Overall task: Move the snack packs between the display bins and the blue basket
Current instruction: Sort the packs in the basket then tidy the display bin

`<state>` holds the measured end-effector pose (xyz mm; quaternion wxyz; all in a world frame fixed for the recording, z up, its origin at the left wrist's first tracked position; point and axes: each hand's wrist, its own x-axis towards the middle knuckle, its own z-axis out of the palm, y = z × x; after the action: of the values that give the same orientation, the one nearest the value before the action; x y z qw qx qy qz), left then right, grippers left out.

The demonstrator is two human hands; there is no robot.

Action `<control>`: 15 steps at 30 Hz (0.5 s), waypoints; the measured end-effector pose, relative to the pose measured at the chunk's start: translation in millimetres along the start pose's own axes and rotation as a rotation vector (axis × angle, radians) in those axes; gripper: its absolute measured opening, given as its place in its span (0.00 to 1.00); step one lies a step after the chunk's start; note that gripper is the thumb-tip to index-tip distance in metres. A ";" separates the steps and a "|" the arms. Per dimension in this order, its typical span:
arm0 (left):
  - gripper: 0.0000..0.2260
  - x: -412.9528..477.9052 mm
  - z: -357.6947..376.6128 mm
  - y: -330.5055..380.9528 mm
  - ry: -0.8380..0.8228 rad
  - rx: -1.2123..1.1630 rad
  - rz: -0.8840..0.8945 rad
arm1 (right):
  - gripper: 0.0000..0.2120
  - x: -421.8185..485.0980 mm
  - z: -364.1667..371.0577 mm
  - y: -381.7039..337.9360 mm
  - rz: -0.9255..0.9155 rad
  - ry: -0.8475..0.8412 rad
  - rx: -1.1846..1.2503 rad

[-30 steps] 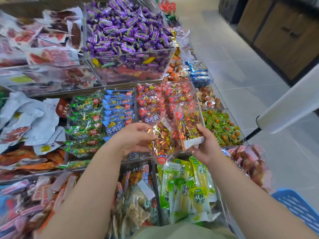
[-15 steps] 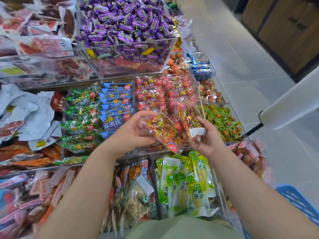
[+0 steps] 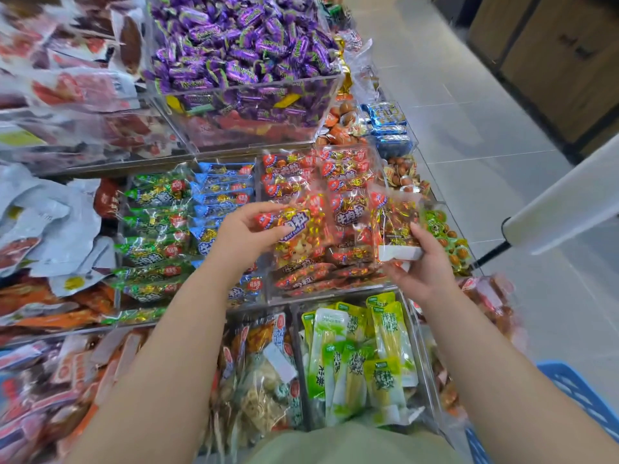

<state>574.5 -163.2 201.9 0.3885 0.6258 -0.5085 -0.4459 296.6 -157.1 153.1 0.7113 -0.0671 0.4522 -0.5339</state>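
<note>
across the tiered stand of clear display bins (image 3: 335, 291), wrapped snacks fill every compartment, and pale grey floor tiles (image 3: 469, 112) run along its right side toward a wooden cabinet (image 3: 552, 55). one blue basket (image 3: 582, 393) shows at the lower right corner, low beside the person's right forearm, with only its slotted rim in view. two snack packs are held above the bin of red packs. the left hand (image 3: 248, 232) pinches the first red-and-gold pack (image 3: 294, 226) by its top edge between thumb and curled fingers. the right hand (image 3: 423, 262) grips the second pack (image 3: 397, 219) from below, thumb pressed on its front just above a white label, with the other fingers curled behind it. the two held packs hang near each other; whether they touch cannot be told. left of the red bin sit one column of blue packs (image 3: 221, 195) and one column of green packs (image 3: 154, 222). one raised bin of purple candies (image 3: 248, 51) stands behind.
</note>
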 end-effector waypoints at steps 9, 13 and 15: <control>0.12 30.1 27.9 -6.5 -0.092 0.511 0.061 | 0.27 7.1 -8.3 3.5 -0.195 0.093 -0.313; 0.12 39.8 35.0 -12.7 -0.180 0.650 0.088 | 0.35 5.3 -3.0 8.0 -0.233 0.135 -0.424; 0.10 44.1 31.4 -14.9 -0.188 0.754 0.076 | 0.33 5.3 -2.2 7.9 -0.231 0.134 -0.423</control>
<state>552.7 -204.8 171.3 0.0992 0.6619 -0.6929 -0.2682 300.6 -157.2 144.2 0.5840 -0.2302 0.5896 -0.5083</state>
